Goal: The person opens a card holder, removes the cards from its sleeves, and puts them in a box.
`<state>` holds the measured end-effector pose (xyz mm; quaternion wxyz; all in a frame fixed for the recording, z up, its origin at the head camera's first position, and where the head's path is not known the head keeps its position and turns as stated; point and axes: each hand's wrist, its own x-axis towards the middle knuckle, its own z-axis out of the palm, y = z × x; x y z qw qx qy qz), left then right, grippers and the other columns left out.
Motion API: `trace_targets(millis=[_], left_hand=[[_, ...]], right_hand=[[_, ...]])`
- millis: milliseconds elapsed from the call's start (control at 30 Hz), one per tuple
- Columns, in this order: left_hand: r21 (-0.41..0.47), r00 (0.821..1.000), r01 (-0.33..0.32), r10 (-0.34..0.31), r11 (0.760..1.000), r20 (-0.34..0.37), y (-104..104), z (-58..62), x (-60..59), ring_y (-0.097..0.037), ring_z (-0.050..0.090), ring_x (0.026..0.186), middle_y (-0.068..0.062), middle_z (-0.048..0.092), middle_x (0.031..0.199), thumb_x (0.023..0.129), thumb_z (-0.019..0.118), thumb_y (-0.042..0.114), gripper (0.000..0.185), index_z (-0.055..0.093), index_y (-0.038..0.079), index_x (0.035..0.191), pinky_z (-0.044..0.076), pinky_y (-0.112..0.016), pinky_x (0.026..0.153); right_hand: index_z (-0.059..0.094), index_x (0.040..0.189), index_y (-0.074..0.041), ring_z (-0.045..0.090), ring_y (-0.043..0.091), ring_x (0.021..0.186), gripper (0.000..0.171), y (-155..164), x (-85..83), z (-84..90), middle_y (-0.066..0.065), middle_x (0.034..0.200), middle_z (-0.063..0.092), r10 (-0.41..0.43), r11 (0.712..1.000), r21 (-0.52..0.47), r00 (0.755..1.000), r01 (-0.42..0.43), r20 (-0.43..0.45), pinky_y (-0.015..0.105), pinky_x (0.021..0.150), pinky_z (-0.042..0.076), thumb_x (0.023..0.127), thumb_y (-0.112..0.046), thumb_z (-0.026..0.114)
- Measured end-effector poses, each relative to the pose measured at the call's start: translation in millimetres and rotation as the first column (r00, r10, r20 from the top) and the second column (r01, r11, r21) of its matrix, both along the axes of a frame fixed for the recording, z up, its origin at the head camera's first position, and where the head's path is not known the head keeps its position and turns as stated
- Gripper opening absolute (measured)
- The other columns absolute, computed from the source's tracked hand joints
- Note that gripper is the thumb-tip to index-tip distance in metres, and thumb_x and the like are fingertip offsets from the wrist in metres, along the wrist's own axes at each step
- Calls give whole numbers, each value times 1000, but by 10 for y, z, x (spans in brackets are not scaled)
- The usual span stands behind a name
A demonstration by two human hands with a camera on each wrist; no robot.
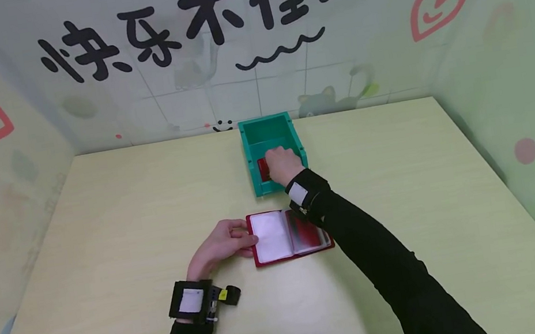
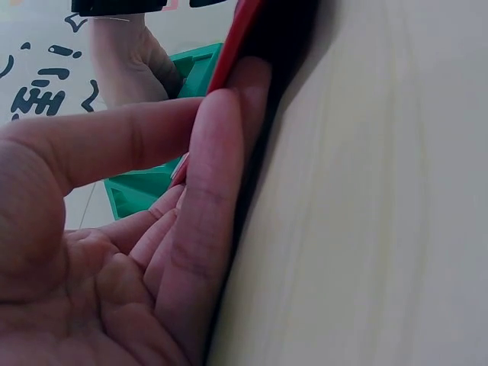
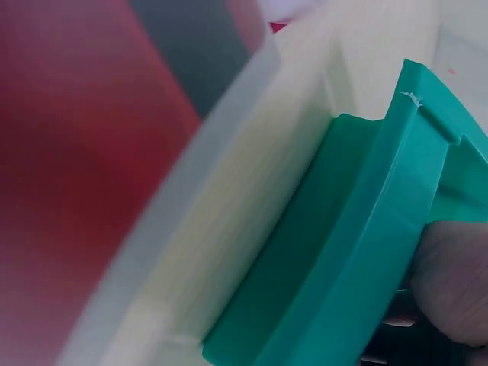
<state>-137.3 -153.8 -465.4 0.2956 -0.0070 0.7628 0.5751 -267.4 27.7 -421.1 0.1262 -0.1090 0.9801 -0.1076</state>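
Observation:
A small red-covered album [image 1: 270, 238] lies open on the table, with a white page on its left and clear sleeves showing red on its right. At its left edge my left hand [image 1: 224, 241] pinches the cover, thumb on top and fingers beneath; the left wrist view shows these fingers [image 2: 213, 175] against the red cover. My right hand [image 1: 284, 163] reaches down into a teal plastic bin [image 1: 268, 126], beside a flat red piece [image 1: 264, 170]. Its fingertips are hidden, so a hold on that piece cannot be made out. In the right wrist view, the thumb [image 3: 454, 282] is inside the bin wall.
The bin stands behind the album, close to the back wall [image 1: 158, 108] of the pale wooden table [image 1: 127, 242]. My right forearm [image 1: 370, 250] passes over the album's right side. A clear sleeve [image 3: 99, 175] looms large and blurred in the right wrist view.

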Motion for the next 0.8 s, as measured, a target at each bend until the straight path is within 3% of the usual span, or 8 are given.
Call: trace_targets(millis=[267,433,567,633,800], left_hand=[[-5,1000,-2,2,1000,0,11,18,6,-14,70,75,-14,73,96,95,67,7,49,46,-11,136,62,-29,72],[-19,1000,-21,21,1000,8,7,19,19,-14,71,72,-15,73,95,94,69,10,57,41,-8,140,61,-28,71],[-11,999,-27,27,1000,-31,17,46,49,-15,71,66,-15,73,92,93,70,9,62,36,-4,143,62,-29,70],[-23,997,-23,21,999,-74,29,56,56,-15,70,64,-15,73,89,92,69,8,62,36,-1,143,61,-30,69],[-139,979,-30,1,990,-204,113,74,66,-14,61,59,-11,67,76,90,70,9,58,42,7,141,55,-26,64]], right_hand=[[67,108,-2,67,29,85,15,28,2,-12,16,100,69,-6,1000,0,999,6,-46,40,71,60,99,-12,61],[64,96,-3,67,27,76,11,51,92,28,13,87,67,10,996,-90,989,-24,-147,35,63,58,98,-14,62],[58,84,-4,58,23,60,18,118,321,159,9,68,54,10,967,-245,974,-67,-225,26,49,42,99,-15,60],[60,86,-4,54,20,56,17,181,472,210,7,66,53,10,942,-323,971,-89,-239,23,48,37,99,-16,63],[69,100,-4,56,17,60,14,437,882,198,7,73,65,60,895,-435,992,-104,-115,22,54,47,95,-17,68]])
